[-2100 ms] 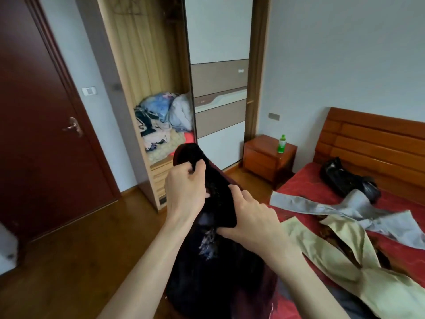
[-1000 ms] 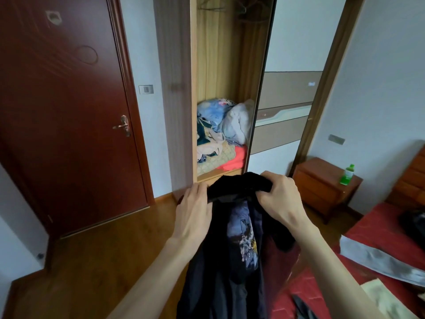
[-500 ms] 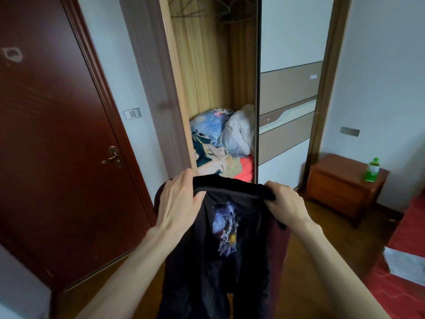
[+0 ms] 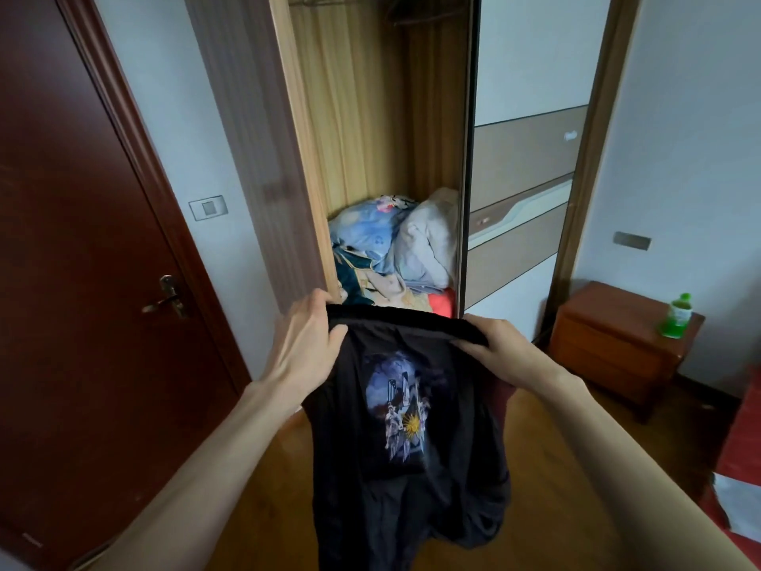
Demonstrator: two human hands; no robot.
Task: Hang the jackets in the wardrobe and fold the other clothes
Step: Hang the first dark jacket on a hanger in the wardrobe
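Both hands, left (image 4: 306, 344) and right (image 4: 500, 356), clamped on the top edge of a black printed jacket (image 4: 405, 426), dangling limp before the open wardrobe (image 4: 370, 117). Soft, light; best gripped at the shoulders.

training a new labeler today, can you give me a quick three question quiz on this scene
1. True or false: both hands hold the black jacket by its top edge.
2. Multiple choice: where does the green bottle stand? A) on the wooden nightstand B) inside the wardrobe C) on the floor
3. Fill in: the bottom of the open wardrobe holds a pile of ____.

Key
1. True: left hand and right hand each grip the top edge.
2. A
3. Bedding and clothes.
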